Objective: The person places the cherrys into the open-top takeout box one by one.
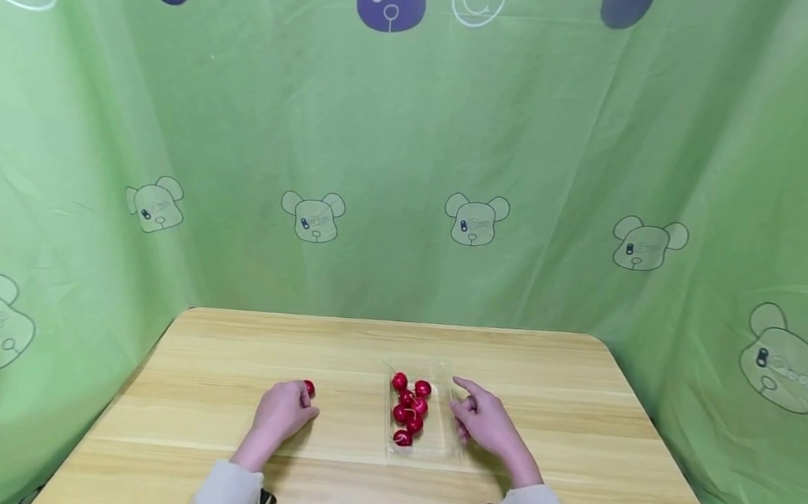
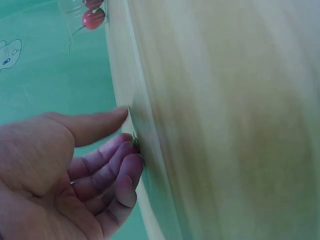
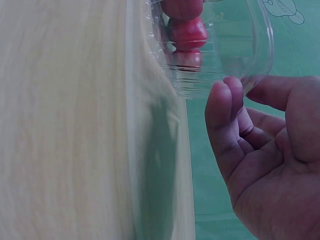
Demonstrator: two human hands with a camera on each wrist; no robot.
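A clear plastic tray (image 1: 441, 438) lies on the wooden table (image 1: 576, 424) and holds several small red fruits (image 1: 409, 411). My right hand (image 1: 479, 422) rests beside the tray's right wall, index finger raised. In the right wrist view its loosely curled fingers (image 3: 225, 107) reach the tray (image 3: 240, 45), with red fruits (image 3: 187, 32) inside. My left hand (image 1: 286, 410) rests on the table left of the tray, and a single red fruit (image 1: 308, 388) lies just past its fingers. The left wrist view shows this hand (image 2: 85, 160) holding nothing, fingertips on the wood.
Green printed cloth (image 1: 411, 165) hangs behind the table and at both sides. The table's back edge (image 1: 391, 322) meets the cloth. The wrist cameras' mounts show at both sleeves near the front edge.
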